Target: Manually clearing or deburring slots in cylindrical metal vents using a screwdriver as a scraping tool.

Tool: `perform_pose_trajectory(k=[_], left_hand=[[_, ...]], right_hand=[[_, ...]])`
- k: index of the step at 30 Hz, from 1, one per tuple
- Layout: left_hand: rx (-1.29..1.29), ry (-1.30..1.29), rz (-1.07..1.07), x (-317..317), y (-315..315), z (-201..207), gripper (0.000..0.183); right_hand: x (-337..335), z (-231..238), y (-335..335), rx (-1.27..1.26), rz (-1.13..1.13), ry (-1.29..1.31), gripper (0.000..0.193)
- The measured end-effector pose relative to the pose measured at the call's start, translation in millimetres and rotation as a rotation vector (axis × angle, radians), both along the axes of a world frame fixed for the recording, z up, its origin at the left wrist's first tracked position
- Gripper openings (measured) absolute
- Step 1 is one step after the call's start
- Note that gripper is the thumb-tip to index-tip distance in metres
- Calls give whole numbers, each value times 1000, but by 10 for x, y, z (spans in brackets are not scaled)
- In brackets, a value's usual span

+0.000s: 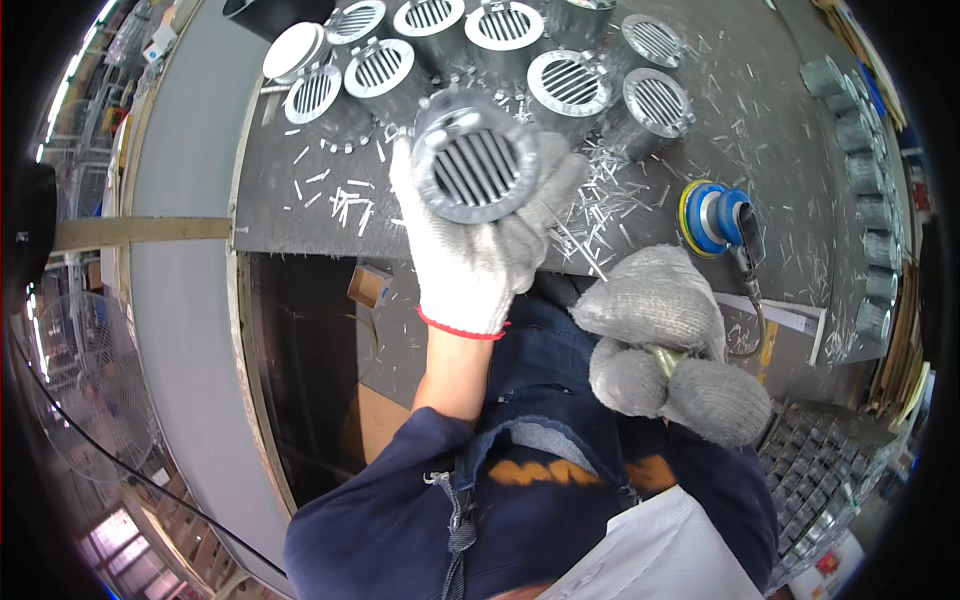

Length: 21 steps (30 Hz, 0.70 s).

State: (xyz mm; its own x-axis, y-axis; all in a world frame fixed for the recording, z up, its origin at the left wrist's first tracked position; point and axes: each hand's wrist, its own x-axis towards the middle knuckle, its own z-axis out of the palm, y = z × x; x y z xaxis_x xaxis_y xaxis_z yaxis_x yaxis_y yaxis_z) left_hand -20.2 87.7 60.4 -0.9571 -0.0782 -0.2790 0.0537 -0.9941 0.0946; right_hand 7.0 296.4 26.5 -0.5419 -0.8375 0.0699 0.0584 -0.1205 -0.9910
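Note:
My left hand (465, 260), in a white knitted glove with a red cuff edge, is closed around a round metal housing (430, 155). Its slotted grille face (475, 170) is turned up toward me, and the part is slightly blurred. In my right hand (665, 330), a greyed glove is wrapped around a screwdriver-like tool. A bit of yellowish handle (665, 358) shows between the fingers. The tool's thin metal shaft (580, 243) points up and left toward the housing; I cannot tell whether its tip touches it.
Several similar grille-faced housings (570, 85) stand at the bench's far side. Thin metal slivers (610, 190) litter the dark bench (760, 130). A blue round sander (712, 218) with a hose lies right. More metal parts (865, 175) line the right edge; an open carton (370, 287) sits below.

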Motion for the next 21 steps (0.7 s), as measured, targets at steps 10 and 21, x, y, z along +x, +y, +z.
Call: perform_pose_trajectory(k=[10, 21], left_hand=[[-213, -60, 170, 54, -53, -301, 42], [-74, 180, 46, 65, -61, -201, 45]], right_hand=[[-157, 366, -255, -286, -267, 376, 52], [-328, 238, -447, 74, -321, 653, 47]])
